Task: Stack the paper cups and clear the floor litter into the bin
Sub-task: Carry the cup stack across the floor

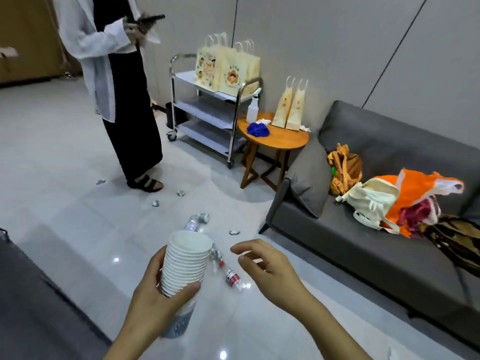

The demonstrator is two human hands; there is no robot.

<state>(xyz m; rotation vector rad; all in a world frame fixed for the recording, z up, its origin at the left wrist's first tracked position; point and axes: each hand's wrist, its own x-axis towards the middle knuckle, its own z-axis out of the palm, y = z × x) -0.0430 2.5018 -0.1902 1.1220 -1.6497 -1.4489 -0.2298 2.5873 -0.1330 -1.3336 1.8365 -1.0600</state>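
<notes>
My left hand [155, 300] grips a tall stack of white paper cups [185, 266] around its lower part, with the open mouth facing up and away. To the right of the stack, my right hand [267, 268] hovers with loosely curled fingers and holds nothing. On the glossy floor below lie a small plastic bottle with a red label [233, 277], a clear bottle [192, 224] and a crushed can [204, 217]. Several crumpled silver scraps [155, 203] are scattered farther out. No bin is in view.
A person in a black skirt and sandals [135, 141] stands at the left. Against the wall are a steel trolley [207, 118] with paper bags and a round wooden table [275, 137]. A grey sofa [376, 242] with bags and clothes fills the right. A dark rug edge [39, 307] lies lower left.
</notes>
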